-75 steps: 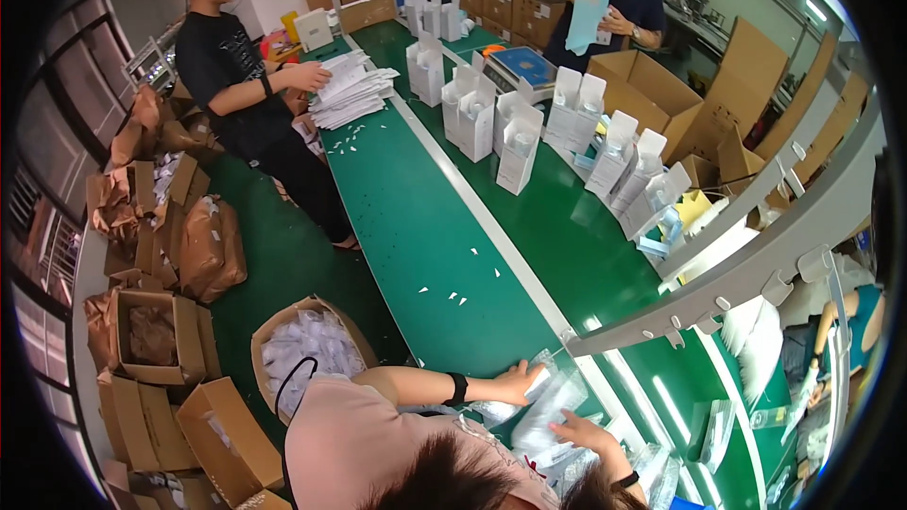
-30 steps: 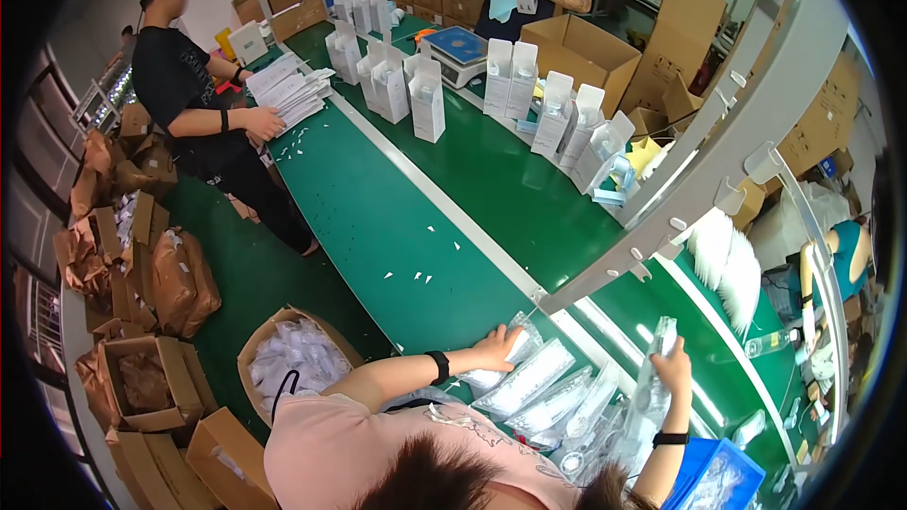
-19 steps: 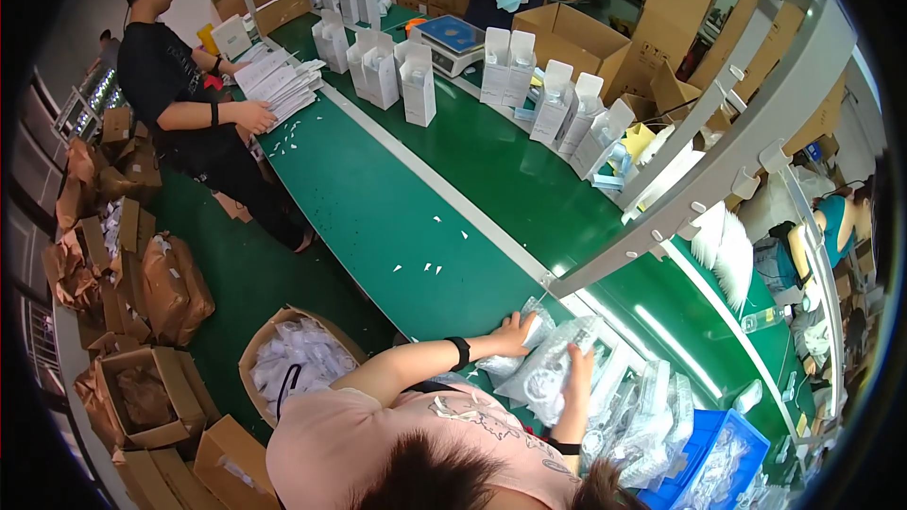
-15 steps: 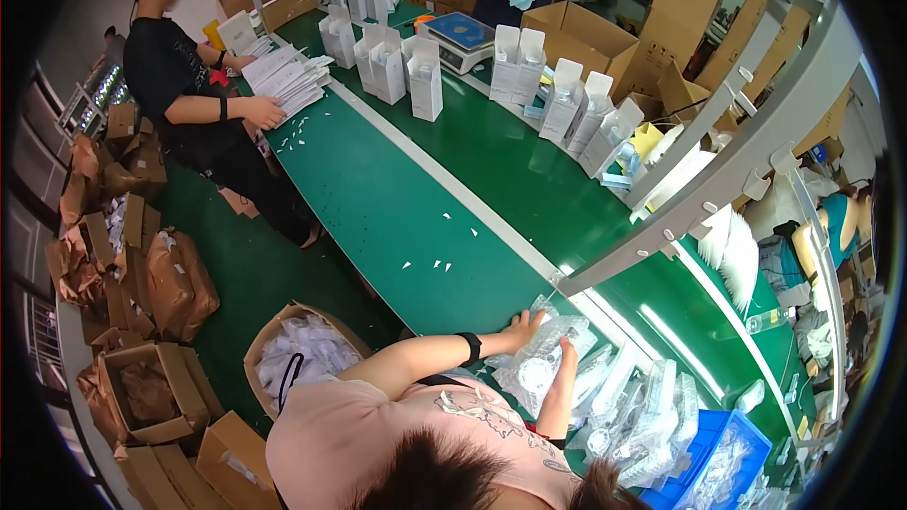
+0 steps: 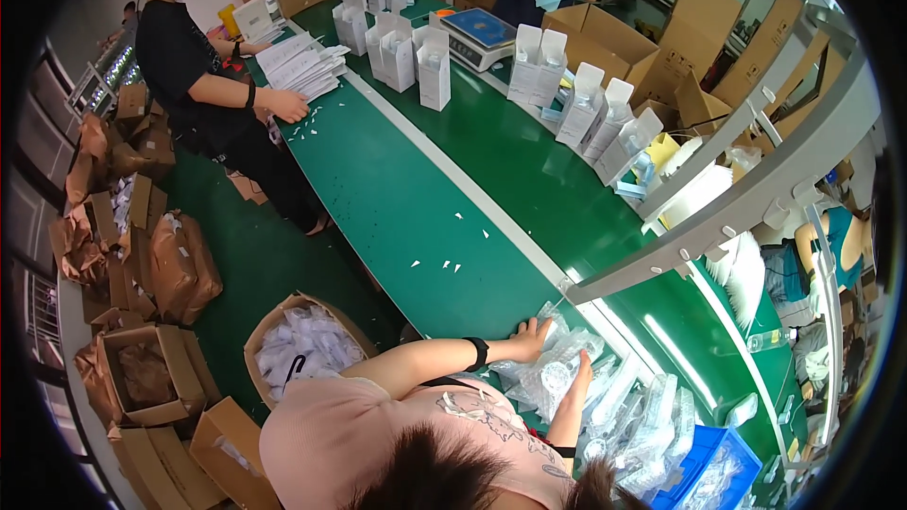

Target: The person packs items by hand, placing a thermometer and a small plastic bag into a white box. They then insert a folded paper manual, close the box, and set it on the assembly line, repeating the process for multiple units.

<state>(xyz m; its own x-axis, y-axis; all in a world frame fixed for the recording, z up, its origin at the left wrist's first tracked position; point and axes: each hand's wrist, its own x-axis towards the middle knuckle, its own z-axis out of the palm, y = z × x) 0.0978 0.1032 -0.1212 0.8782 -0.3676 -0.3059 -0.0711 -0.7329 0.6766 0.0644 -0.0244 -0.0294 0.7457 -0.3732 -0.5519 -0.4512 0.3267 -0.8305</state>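
A clear bubble-wrap package (image 5: 556, 378) with a round end lies between my hands at the near edge of the green table. My left hand (image 5: 531, 341) grips its upper left side, fingers curled over the crinkled plastic. Against the package's right side presses my right hand (image 5: 573, 385), its fingers partly hidden by the plastic. Right beside it, a heap of similar clear-wrapped packages (image 5: 652, 425) is piled up. What is inside the wrap is too blurred to name.
A blue bin (image 5: 732, 458) with clear plastic stands at the lower right. Open white boxes (image 5: 435, 71) line the conveyor. A grey metal post (image 5: 699, 246) arches over the right side. A co-worker (image 5: 189, 85) handles flat white cartons (image 5: 300, 66). A carton of white pieces (image 5: 307, 345) sits at left.
The whole view has shifted slightly. My hands stay on the bubble-wrap package, which has turned a little between them. The co-worker at left still has a hand on the white cartons.
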